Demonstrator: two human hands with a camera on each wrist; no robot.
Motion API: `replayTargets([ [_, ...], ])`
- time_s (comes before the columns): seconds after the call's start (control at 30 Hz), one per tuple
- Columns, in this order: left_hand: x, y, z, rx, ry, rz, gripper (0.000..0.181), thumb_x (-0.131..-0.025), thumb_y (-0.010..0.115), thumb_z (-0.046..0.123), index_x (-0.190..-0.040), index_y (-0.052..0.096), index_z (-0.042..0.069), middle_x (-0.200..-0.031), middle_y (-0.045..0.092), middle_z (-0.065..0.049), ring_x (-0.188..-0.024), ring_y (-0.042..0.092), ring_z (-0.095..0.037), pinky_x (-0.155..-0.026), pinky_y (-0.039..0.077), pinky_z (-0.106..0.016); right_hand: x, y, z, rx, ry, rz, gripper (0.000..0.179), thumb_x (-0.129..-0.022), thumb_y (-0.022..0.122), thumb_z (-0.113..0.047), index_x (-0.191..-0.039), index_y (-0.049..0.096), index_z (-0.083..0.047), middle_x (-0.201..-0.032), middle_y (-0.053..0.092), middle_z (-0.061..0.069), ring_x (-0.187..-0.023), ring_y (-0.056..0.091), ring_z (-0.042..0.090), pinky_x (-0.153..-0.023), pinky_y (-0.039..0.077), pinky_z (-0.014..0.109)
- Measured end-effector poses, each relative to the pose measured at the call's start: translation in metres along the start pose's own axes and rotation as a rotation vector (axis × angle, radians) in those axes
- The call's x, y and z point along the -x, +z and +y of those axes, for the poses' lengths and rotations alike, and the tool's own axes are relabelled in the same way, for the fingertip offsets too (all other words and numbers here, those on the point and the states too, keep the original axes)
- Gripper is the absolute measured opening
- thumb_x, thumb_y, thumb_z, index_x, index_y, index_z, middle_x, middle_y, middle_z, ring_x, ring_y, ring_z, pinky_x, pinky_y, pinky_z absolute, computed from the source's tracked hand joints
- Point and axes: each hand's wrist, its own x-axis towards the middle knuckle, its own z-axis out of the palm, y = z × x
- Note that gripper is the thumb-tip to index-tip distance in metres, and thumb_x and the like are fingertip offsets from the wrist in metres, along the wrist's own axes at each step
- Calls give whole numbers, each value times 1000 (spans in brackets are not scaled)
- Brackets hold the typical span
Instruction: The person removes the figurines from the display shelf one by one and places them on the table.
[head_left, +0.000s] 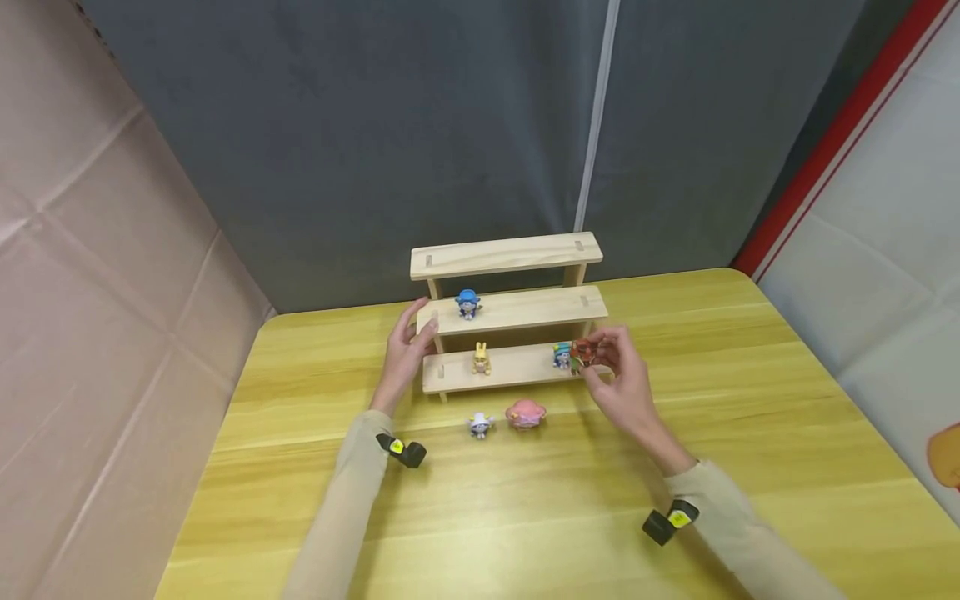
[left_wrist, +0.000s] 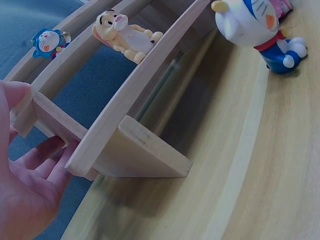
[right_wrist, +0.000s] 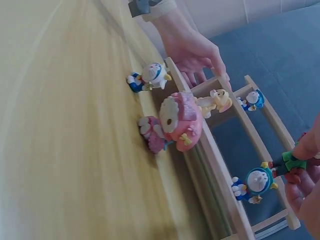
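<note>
A three-tier wooden display shelf [head_left: 517, 308] stands on the table. My left hand [head_left: 405, 354] holds its left end, thumb on the middle tier and fingers by the support below. Between the thumb and fingers of my right hand [head_left: 622, 379] is a red-and-green figurine [head_left: 582, 354], over the right end of the lowest tier. Close beside it sits a teal-hatted figurine [right_wrist: 257, 181]. A yellow rabbit figurine [head_left: 482, 359] is further left on that tier, and a blue-hatted figurine [head_left: 468, 304] occupies the middle tier.
In front of the shelf, a white-hatted figurine [head_left: 480, 425] and a pink figurine [head_left: 526, 414] sit on the wooden table [head_left: 525, 517]. Behind rises a dark grey cloth wall [head_left: 375, 150]. Light panels flank both sides.
</note>
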Motion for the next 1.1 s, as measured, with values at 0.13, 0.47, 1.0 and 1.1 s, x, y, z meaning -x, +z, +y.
replayTargets([
  [0.13, -1, 1, 0, 17, 14, -1, 57, -104, 59, 17, -156, 38, 10, -156, 43, -19, -129, 54, -40, -105, 50, -57, 7, -1, 2, 5, 20, -13, 44, -77, 62, 28, -115, 49, 10, -107, 66, 24, -91, 64, 8, -86, 56, 15],
  [0.47, 1, 5, 3, -2, 27, 3, 57, -104, 58, 16, -156, 38, 9, -149, 50, -22, -118, 59, -29, -101, 55, -50, 25, -3, 17, -1, 74, -54, 47, -76, 58, 31, -116, 49, 7, -111, 63, 22, -97, 63, 7, -92, 55, 18],
  [1.0, -14, 3, -28, -25, 48, 28, 55, -103, 60, 30, -155, 42, 26, -135, 59, -19, -108, 63, -26, -93, 59, -38, 46, 4, 37, 10, 142, -68, 44, -76, 59, 30, -112, 50, 7, -106, 66, 20, -92, 64, 10, -89, 54, 16],
  [1.1, -14, 3, -29, -26, 56, 32, 54, -103, 60, 31, -154, 43, 26, -133, 60, -19, -111, 63, -34, -91, 60, -36, 49, 5, 40, 13, 126, -70, 42, -76, 62, 29, -111, 50, 7, -106, 67, 19, -92, 64, 11, -88, 55, 16],
])
